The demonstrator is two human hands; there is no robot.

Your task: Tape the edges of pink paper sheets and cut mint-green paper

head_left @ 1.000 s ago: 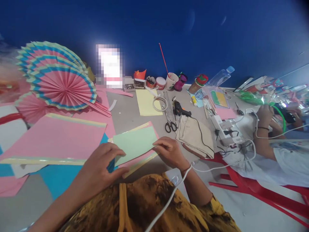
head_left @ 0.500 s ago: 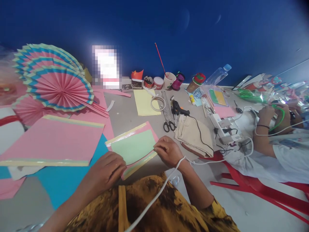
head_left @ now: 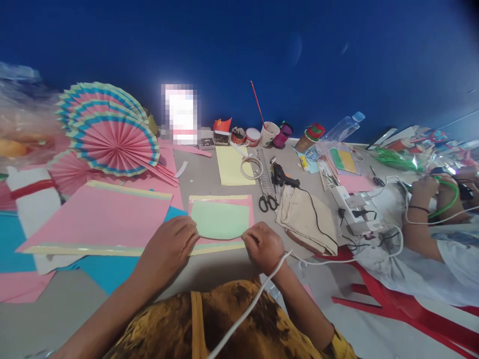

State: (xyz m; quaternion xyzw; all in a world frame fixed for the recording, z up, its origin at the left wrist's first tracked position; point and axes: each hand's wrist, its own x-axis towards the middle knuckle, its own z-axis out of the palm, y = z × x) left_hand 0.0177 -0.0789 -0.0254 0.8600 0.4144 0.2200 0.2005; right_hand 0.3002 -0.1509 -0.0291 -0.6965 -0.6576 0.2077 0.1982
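Observation:
A pale green paper sheet (head_left: pixel 220 219) lies over a smaller pink sheet (head_left: pixel 224 243) that has yellow strips along its edges. My left hand (head_left: pixel 172 244) pinches the green paper's near left corner, fingers closed. At the near right corner my right hand (head_left: pixel 264 246) pinches the same paper between thumb and fingers. The paper's near edge bows slightly between the two hands. Left of them lies a larger pink sheet (head_left: pixel 108 219) with yellow and green edge strips, over blue paper (head_left: pixel 112 273).
Pleated paper fans (head_left: pixel 116 144) stand at the left. Scissors (head_left: pixel 268 202), a tape roll (head_left: pixel 251 168), a metal ruler (head_left: pixel 264 172), a glue gun (head_left: pixel 285 175) and a folded cloth (head_left: pixel 309 219) lie beyond my right hand. A white cable (head_left: pixel 247 304) crosses my right wrist. A co-worker's hands (head_left: pixel 430 192) are at the right.
The green and pink sheets have turned from slanted to nearly square with me. Both hands keep hold of the green paper. The whole view has shifted slightly.

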